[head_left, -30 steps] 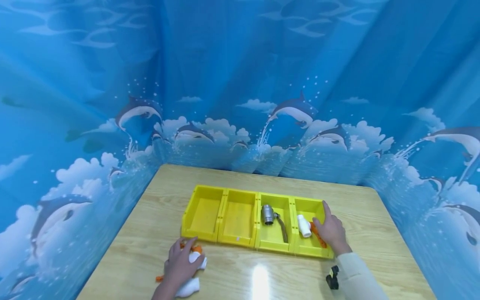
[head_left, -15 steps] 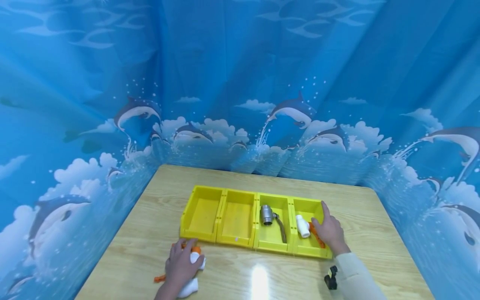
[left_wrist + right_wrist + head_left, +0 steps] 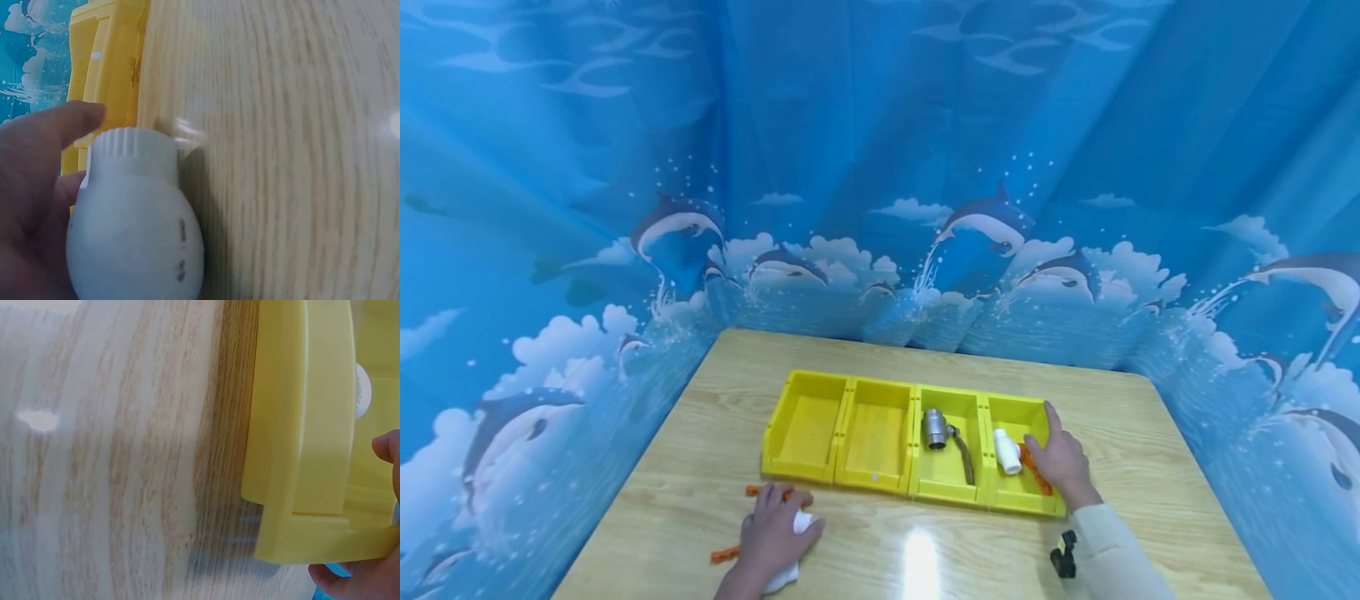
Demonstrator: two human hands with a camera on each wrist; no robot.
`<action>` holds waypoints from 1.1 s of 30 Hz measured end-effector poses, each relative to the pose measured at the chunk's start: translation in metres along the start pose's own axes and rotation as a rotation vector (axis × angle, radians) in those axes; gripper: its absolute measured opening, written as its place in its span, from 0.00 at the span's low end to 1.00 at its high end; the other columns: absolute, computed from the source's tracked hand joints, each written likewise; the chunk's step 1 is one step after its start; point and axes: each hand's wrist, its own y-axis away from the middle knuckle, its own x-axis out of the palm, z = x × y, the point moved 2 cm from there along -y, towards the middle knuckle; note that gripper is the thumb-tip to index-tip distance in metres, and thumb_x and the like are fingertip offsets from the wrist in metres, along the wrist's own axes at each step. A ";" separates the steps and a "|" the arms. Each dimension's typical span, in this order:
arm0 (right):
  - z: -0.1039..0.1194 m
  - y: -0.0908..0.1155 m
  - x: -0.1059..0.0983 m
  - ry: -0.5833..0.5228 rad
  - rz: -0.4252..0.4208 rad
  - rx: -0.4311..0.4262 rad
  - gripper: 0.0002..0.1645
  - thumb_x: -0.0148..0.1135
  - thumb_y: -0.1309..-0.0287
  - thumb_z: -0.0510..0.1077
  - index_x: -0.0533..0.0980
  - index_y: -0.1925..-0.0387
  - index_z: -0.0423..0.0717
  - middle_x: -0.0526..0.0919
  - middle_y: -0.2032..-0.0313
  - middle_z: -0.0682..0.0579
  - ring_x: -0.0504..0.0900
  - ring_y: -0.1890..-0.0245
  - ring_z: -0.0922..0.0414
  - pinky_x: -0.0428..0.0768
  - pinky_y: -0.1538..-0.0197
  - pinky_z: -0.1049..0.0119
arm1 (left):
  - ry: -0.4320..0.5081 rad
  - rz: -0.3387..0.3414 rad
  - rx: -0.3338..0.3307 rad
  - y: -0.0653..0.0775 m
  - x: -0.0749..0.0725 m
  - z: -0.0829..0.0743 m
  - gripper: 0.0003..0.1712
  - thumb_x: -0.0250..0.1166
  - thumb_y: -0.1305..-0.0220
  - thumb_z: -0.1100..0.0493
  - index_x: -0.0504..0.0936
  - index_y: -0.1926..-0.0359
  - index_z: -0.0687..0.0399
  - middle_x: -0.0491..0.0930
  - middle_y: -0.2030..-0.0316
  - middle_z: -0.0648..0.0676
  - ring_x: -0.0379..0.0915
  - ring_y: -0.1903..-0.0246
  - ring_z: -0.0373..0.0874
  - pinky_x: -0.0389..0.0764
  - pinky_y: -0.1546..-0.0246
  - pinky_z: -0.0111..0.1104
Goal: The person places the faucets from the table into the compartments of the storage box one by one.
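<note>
My left hand (image 3: 771, 533) is at the table's front left, its fingers and thumb around a white plastic ball valve (image 3: 802, 522) with an orange handle (image 3: 752, 491). Much of that valve is hidden under the hand. A second white valve (image 3: 781, 578) lies partly beneath the palm, its orange handle (image 3: 725, 554) sticking out leftward. Close up in the left wrist view, a white valve body (image 3: 134, 219) with a ribbed collar fills the lower left. My right hand (image 3: 1063, 462) grips the side wall of the rightmost yellow bin (image 3: 325, 425), thumb inside and a finger outside.
Joined yellow bins (image 3: 874, 479) stand in a row across the wooden table (image 3: 730, 400). One holds a metal ball valve (image 3: 935, 429) with a brown lever; the rightmost holds a white valve (image 3: 1007, 452) with an orange handle (image 3: 1036, 471). A dolphin-print curtain (image 3: 880, 167) hangs behind.
My left hand has shifted slightly right, and the orange handle and white body of the upper valve have moved under its fingers. The right hand stays on the bin.
</note>
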 end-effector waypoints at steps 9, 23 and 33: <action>0.001 0.002 -0.001 -0.010 -0.002 0.004 0.49 0.49 0.32 0.56 0.35 0.24 0.46 0.68 0.43 0.23 0.73 0.51 0.30 0.72 0.50 0.35 | -0.026 -0.006 0.027 -0.001 0.007 0.003 0.23 0.73 0.51 0.44 0.82 0.54 0.43 0.71 0.44 0.57 0.54 0.36 0.63 0.67 0.55 0.66; 0.003 0.002 -0.001 -0.015 -0.008 -0.006 0.48 0.49 0.32 0.55 0.36 0.24 0.46 0.68 0.42 0.24 0.74 0.51 0.30 0.72 0.49 0.36 | 0.032 0.201 0.065 -0.004 -0.011 0.002 0.32 0.74 0.60 0.60 0.79 0.47 0.47 0.67 0.40 0.64 0.47 0.33 0.70 0.47 0.45 0.74; 0.003 0.004 -0.002 -0.024 0.000 0.003 0.48 0.49 0.32 0.56 0.35 0.24 0.47 0.66 0.40 0.23 0.71 0.47 0.28 0.70 0.48 0.34 | 0.052 0.139 0.133 -0.003 -0.018 0.001 0.27 0.74 0.62 0.61 0.81 0.54 0.48 0.71 0.43 0.66 0.52 0.35 0.72 0.45 0.44 0.74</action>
